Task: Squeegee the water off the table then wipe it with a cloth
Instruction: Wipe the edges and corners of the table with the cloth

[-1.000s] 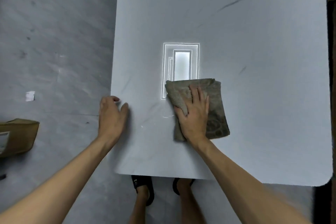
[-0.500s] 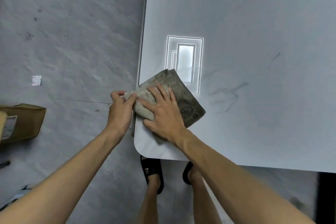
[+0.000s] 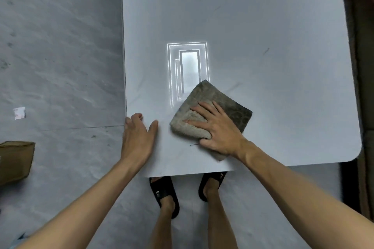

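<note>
A folded grey-brown cloth [image 3: 222, 99] lies on the pale grey table [image 3: 263, 46], near its front edge. My right hand [image 3: 216, 127] presses flat on the cloth with spread fingers. My left hand [image 3: 137, 137] rests on the table's front left edge, fingers loosely bent, thumb on the tabletop, holding nothing. A bright rectangular reflection [image 3: 188, 68] shines on the tabletop just beyond the cloth. No squeegee is in view.
A grey stone floor [image 3: 60, 46] lies to the left of the table. A cardboard box [image 3: 15, 159] sits at the left border, and a white paper scrap [image 3: 19, 112] lies on the floor. My feet in black sandals [image 3: 164, 194] stand under the front edge.
The cloth slid right, away from the table's left edge, under my right hand. My left hand let go of the cloth's corner and now rests on the table edge.
</note>
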Tool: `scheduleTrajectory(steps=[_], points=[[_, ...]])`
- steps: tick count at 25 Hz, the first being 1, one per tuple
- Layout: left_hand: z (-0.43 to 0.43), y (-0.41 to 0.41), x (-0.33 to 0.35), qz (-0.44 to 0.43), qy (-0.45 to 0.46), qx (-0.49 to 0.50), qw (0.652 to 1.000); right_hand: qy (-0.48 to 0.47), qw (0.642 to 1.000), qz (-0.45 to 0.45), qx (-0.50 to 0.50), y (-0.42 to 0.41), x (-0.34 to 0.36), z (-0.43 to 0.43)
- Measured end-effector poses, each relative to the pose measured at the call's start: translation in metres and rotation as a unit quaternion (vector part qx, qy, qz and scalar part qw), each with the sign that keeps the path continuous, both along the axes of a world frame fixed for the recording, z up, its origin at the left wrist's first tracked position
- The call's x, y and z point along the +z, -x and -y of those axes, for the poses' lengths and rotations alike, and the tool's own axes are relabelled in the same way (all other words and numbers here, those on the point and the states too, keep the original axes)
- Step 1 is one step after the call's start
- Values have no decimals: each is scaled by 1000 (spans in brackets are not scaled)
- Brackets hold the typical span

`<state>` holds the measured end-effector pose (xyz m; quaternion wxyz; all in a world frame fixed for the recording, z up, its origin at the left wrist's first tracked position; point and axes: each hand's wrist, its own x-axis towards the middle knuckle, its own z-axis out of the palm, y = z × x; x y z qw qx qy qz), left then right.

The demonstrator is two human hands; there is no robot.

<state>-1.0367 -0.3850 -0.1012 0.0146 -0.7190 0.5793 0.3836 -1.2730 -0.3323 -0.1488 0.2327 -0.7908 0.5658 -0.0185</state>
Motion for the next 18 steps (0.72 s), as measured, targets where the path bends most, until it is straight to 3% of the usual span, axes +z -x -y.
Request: scheduleTrajectory(steps=[4, 7, 13, 16, 18], points=[[-7, 16, -8, 47, -23, -42, 998, -5, 989, -20, -149, 74, 0, -31], [-5, 28, -9, 76, -55, -58, 994, 5, 959, -10, -282, 126, 4, -59], [2, 33, -5, 79, -58, -38, 994, 55, 848, 73, -522, 131, 13, -81], [1, 26, -1, 53, -60, -28, 996, 55, 755, 73, -650, 101, 10, -76], [-3, 20, 4, 17, -37, -2, 999, 44, 718, 38, -694, 75, 5, -67]])
